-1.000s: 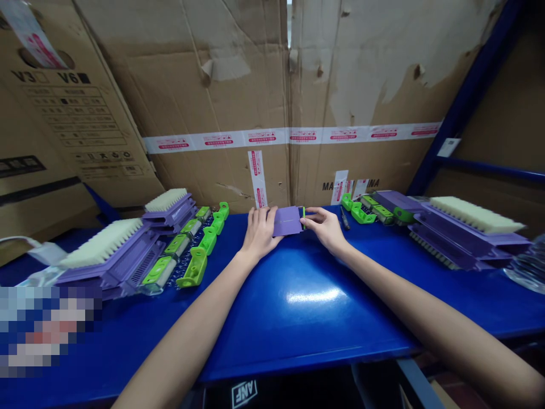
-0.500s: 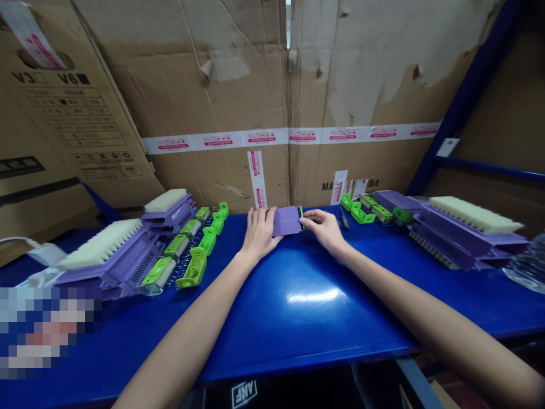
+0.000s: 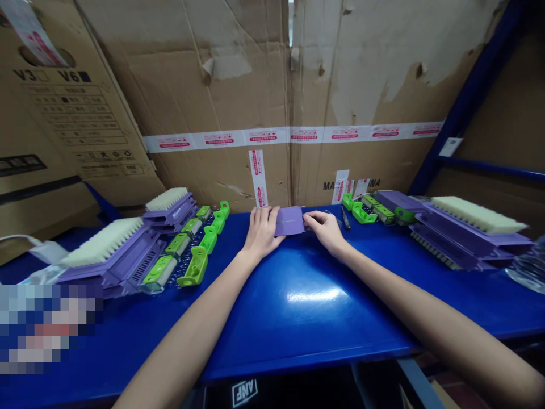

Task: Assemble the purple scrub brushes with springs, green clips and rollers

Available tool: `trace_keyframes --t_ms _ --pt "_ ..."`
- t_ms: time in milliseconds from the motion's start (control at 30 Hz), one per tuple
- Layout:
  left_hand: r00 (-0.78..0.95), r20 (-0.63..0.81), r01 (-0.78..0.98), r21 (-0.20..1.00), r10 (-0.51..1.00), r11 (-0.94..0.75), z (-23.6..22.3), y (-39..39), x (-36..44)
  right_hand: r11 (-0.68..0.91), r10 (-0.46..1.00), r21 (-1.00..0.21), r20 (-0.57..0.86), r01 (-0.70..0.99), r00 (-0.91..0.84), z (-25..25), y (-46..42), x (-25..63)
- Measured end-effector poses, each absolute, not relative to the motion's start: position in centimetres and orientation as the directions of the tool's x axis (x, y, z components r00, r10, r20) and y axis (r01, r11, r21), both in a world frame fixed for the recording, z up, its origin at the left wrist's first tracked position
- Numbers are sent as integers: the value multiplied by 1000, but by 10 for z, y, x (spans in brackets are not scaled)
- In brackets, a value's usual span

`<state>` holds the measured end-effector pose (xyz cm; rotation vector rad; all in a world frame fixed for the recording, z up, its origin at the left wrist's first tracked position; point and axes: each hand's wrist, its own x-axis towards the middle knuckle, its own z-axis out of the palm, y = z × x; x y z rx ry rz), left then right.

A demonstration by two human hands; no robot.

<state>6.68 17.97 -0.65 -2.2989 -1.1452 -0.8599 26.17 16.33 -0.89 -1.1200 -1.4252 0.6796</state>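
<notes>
A flat purple plastic casing (image 3: 289,220) stands on the blue table between my two hands. My left hand (image 3: 261,230) is closed around its left end, fingers over the top edge and thumb low in front. At the casing's right end, the fingertips of my right hand (image 3: 321,227) are pinched together, touching or very near the open edge. Whatever lies between those fingertips is hidden; no green shows there. A dark screwdriver-like tool (image 3: 345,217) rests just right of my right hand.
To the left, purple brush heads with pale bristles (image 3: 106,241) stand beside green-ended blocks (image 3: 160,270) and bright green brackets (image 3: 195,267). More green brackets (image 3: 361,213) and purple brushes (image 3: 468,227) lie right. A cardboard wall (image 3: 221,102) closes off the back.
The green strip at the casing's right end, pinched by my right hand earlier, moved left into the casing and is now out of sight. My left hand keeps its hold.
</notes>
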Motion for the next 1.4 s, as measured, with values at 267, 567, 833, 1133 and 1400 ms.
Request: trace_keyframes --t_ms 267,567,833,1133,1400 --pt "429 705 831 -64 565 -553 -6 181 65 398 913 -876 409 271 -18 -1 159 262" --pt "432 695 858 -120 575 -499 -7 186 60 293 795 -320 605 901 -43 12 162 295" --pt "476 650 849 -165 592 -502 -6 185 60 50 921 -81 389 995 -14 1 164 300" --pt "492 643 849 -205 587 -487 -6 185 60 99 926 -347 374 932 41 0 167 295" --pt "489 632 846 -174 601 -505 -4 184 60 -7 977 -982 -47 -190 209 11 175 293"
